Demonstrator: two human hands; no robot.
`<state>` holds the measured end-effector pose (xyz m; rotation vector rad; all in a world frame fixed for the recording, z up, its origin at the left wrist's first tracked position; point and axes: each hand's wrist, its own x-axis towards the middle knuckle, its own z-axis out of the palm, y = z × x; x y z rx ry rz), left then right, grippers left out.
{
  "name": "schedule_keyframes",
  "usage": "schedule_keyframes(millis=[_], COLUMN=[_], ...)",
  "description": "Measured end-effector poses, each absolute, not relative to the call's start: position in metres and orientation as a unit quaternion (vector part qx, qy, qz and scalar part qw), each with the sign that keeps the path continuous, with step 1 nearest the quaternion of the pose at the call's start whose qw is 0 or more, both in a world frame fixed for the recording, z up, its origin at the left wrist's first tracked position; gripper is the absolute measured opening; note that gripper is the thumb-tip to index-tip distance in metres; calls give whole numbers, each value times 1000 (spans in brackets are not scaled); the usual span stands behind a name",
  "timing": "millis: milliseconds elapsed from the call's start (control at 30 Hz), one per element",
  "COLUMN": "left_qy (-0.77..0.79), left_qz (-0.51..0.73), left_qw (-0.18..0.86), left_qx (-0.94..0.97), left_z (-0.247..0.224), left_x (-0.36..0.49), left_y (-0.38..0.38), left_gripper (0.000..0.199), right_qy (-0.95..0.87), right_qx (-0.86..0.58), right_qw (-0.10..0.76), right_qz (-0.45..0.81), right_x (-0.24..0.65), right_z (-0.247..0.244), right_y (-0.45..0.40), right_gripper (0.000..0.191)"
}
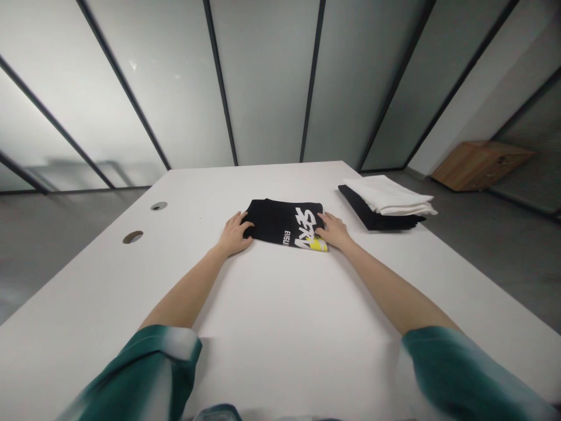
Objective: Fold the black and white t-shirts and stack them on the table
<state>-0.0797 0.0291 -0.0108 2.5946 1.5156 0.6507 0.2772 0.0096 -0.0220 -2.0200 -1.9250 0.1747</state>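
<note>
A folded black T-shirt (274, 221) lies flat on the white table, with white lettering and a yellow patch toward its right end. My left hand (235, 235) holds its left end, thumb and fingers curved around the edge. At the opposite end, my right hand (335, 230) grips the right edge beside the lettering, thumb over the cloth. Some fingertips are hard to make out against the black fabric.
To the right, a folded white cloth (388, 196) rests on folded black fabric (372, 217) near the table's (280, 327) right edge. Two round holes (132, 237) pierce the tabletop at left. A wooden cabinet (480, 165) stands beyond, by frosted glass panels (267, 76).
</note>
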Motion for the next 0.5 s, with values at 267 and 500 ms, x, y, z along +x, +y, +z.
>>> schedule_keyframes(millis=[267,500], left_qy=[544,620], left_qz=[235,258], left_qw=[45,9], left_qx=[804,740], left_z=[-13,-1], left_x=[-83,-77], left_y=[39,29], left_gripper=[28,26], right_qy=[-778,-728], right_qx=[-622,-657], right_qw=[86,194], right_qz=[30,17], right_x=[272,273], right_z=[-8,-8], right_y=[5,9], right_gripper=[44,53])
